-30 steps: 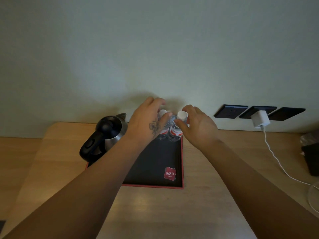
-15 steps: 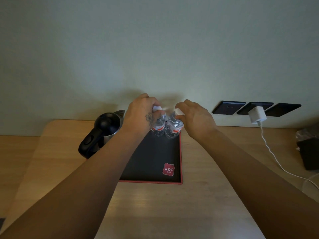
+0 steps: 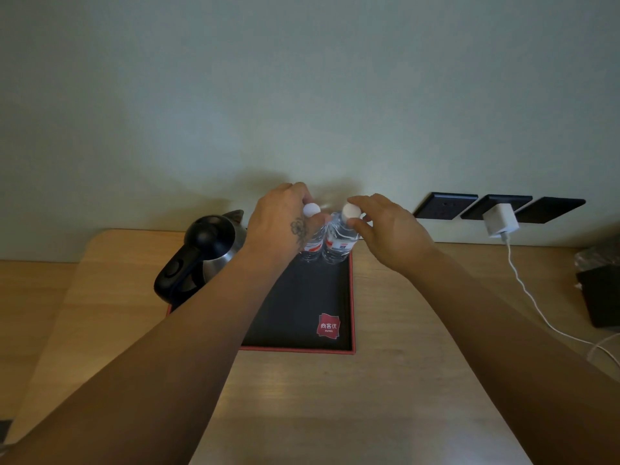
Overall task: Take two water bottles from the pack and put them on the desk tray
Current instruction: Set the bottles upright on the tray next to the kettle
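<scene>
My left hand is wrapped around the upper part of one small clear plastic water bottle with a white screw cap and a red-and-white label, fingers curled behind its neck. My right hand pinches the cap of the second clear plastic bottle between thumb and fingertips, the other fingers loosely bent. Both bottles stand upright, touching one another, at the 12 o'clock end of the flat black rectangular tray with a thin red rim, towards its 1 o'clock corner.

I judge the main risk to be in letting go. These bottles are tall, narrow and light, and I hold each high up; if I pull a hand away sideways instead of opening it first, I could tip one, and since they touch, one would knock over the other. The right one stands very near the rim, so a nudge towards 3 o'clock could put its base on the raised edge and leave it leaning. The smooth tray floor gives little grip, so a bump could slide them.

At 9 o'clock of the bottles, on the same tray, sits a rounded brushed-steel kettle with a glossy black lid and handle; my left forearm passes close over it and could catch it on withdrawal. The pale matt wood-grain worktop carries the tray, and a white cube charger with a thin trailing cable hangs from dark wall sockets at 2 o'clock, well apart from my hands.
</scene>
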`<action>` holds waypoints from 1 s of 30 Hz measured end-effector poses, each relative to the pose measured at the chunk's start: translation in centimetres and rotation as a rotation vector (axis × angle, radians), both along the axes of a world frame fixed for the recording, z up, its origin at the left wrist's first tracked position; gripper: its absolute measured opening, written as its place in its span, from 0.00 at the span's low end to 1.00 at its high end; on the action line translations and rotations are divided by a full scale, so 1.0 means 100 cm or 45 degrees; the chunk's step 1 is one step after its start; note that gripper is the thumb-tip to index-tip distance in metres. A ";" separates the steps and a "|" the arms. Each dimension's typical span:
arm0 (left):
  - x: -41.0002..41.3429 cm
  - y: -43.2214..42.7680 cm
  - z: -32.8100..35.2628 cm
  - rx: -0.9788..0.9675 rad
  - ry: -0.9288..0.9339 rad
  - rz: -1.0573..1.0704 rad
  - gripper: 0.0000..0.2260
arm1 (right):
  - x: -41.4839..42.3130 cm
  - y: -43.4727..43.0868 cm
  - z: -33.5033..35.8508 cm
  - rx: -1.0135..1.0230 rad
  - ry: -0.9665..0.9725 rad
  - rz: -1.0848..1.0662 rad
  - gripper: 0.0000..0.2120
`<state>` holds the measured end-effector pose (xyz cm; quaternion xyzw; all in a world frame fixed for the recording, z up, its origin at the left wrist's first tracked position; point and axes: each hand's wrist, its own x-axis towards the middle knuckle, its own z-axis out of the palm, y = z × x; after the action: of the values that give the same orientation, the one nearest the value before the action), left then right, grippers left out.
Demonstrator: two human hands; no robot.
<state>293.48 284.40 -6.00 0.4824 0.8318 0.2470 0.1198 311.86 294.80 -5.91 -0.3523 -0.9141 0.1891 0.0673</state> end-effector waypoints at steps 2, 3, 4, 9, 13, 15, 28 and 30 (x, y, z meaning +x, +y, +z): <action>-0.003 0.000 0.000 0.006 0.036 -0.023 0.18 | -0.001 -0.003 -0.002 0.021 0.008 -0.012 0.20; -0.005 -0.001 0.000 0.019 0.039 -0.045 0.17 | -0.001 -0.003 -0.004 0.034 0.015 -0.015 0.19; -0.006 -0.002 0.000 0.027 0.034 -0.068 0.17 | -0.002 -0.003 -0.005 0.045 0.021 -0.021 0.18; -0.009 -0.011 0.002 0.036 0.042 -0.249 0.12 | -0.003 -0.001 -0.005 0.033 0.014 -0.050 0.17; -0.009 -0.015 0.005 0.046 0.018 -0.376 0.12 | -0.004 -0.004 -0.005 0.011 0.004 -0.062 0.17; -0.009 -0.016 0.006 0.044 0.009 -0.391 0.13 | -0.006 -0.005 -0.004 -0.038 0.027 -0.095 0.17; -0.007 -0.029 -0.004 0.137 -0.178 -0.336 0.14 | -0.022 -0.013 0.000 0.016 -0.059 -0.175 0.13; -0.008 -0.030 -0.006 0.149 -0.180 -0.298 0.14 | -0.021 -0.012 0.002 0.055 -0.077 -0.096 0.12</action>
<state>292.71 281.44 -6.62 0.5638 0.7435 0.3127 0.1779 309.80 293.60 -5.76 -0.3906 -0.9056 0.1559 0.0544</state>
